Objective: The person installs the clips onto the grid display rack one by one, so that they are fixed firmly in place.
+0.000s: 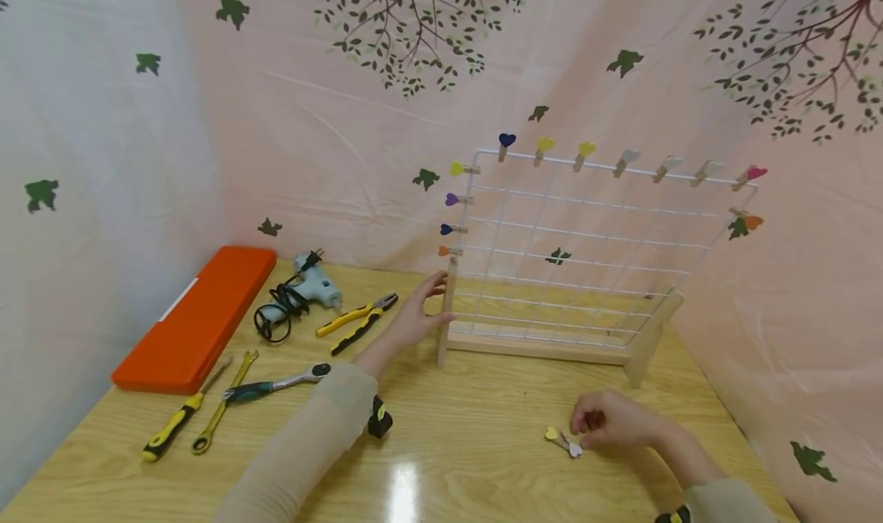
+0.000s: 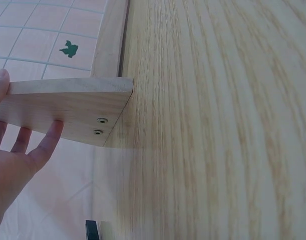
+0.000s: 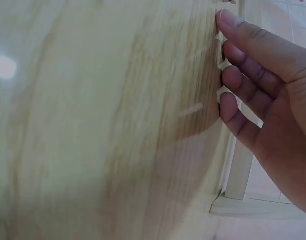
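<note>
A white wire grid (image 1: 586, 235) stands in a wooden base, with small heart-topped clothespins (image 1: 586, 151) clipped along its top and sides. My left hand (image 1: 417, 312) holds the base's left side board (image 2: 67, 102), the thumb at its edge and the fingertips against its outer face. My right hand (image 1: 617, 419) is low over the table at the front right, fingers loosely curled, fingertips at the tabletop. Just beside its fingertips lie a yellow heart clothespin (image 1: 552, 434) and a white heart clothespin (image 1: 575, 450). Nothing shows between the right thumb and fingers in the right wrist view.
On the table's left lie an orange case (image 1: 200, 316), a glue gun (image 1: 310, 287) with its cord wound up, pliers (image 1: 359, 323), a ratchet (image 1: 276, 383), a yellow wrench (image 1: 224, 404) and a screwdriver (image 1: 175, 423). Patterned cloth (image 1: 331, 162) hangs behind the table.
</note>
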The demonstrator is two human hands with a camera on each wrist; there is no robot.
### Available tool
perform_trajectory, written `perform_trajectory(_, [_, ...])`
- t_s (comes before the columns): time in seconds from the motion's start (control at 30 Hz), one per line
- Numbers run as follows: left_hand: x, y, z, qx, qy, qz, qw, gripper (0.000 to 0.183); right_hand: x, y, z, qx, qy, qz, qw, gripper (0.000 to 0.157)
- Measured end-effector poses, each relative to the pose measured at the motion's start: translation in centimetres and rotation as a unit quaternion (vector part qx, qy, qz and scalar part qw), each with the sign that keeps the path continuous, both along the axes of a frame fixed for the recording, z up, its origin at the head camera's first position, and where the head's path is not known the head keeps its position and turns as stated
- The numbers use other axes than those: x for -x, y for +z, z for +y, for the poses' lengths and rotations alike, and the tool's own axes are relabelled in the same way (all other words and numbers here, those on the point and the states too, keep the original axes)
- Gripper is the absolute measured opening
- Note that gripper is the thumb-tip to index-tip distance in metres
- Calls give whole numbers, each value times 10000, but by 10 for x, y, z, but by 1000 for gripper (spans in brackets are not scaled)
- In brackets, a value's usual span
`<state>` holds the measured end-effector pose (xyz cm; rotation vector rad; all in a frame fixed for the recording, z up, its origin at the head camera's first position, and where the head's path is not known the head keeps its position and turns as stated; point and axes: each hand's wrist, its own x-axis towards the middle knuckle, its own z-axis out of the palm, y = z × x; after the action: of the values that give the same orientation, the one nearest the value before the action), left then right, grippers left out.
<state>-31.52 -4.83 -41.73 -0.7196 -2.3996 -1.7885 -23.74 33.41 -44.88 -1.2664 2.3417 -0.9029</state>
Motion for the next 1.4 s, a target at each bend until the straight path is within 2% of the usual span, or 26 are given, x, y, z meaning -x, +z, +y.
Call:
perform_trajectory(0.13, [-9, 17, -2, 22, -16, -132, 9999, 74, 3, 3, -1, -157, -33, -210, 9997, 19])
perform_trajectory(0.23, [-10, 19, -3, 109, 13, -110, 9999, 74, 1, 7, -4, -302, -81, -511, 9982, 26])
perform_trajectory(0.37, [-3, 11, -4, 105, 57, -102, 9999, 75, -2, 8, -12, -488, -96, -692, 9964, 31])
perform_trajectory(0.53, [9, -5, -4, 112, 171, -21, 9998, 76, -2, 6, -19, -492, -145, -446, 9977, 17])
perform_trajectory(0.67, [11, -8, -3, 45, 202, 62, 9998, 76, 0, 7, -20, -567, -286, -421, 9971, 8])
perform_trajectory(0.87, [10, -7, -2, 86, 219, 32, 9997, 75, 0, 11, -20, -594, -588, -490, 9953, 9])
perform_trajectory(0.97, [4, -1, -2, 37, 128, -48, 9999, 75, -2, 19, -19, -423, -843, -250, 9952, 8])
perform_trajectory(1.1, [-8, 11, -2, 10, 5, -163, 9999, 75, -5, 44, -20, 222, -1180, 664, 9905, 10])
perform_trajectory(1.23, [-12, 16, -2, 113, -44, -149, 9998, 74, -7, 79, -21, 648, -1694, 1693, 9687, 15])
perform_trajectory(1.3, [-12, 17, -1, 125, -58, -144, 9998, 74, -6, 91, -16, 741, -1957, 1932, 9586, 16])
perform_trajectory(1.4, [-12, 16, -1, 153, -78, -149, 9997, 74, 2, 102, -3, 950, -2381, 2127, 9429, 18])
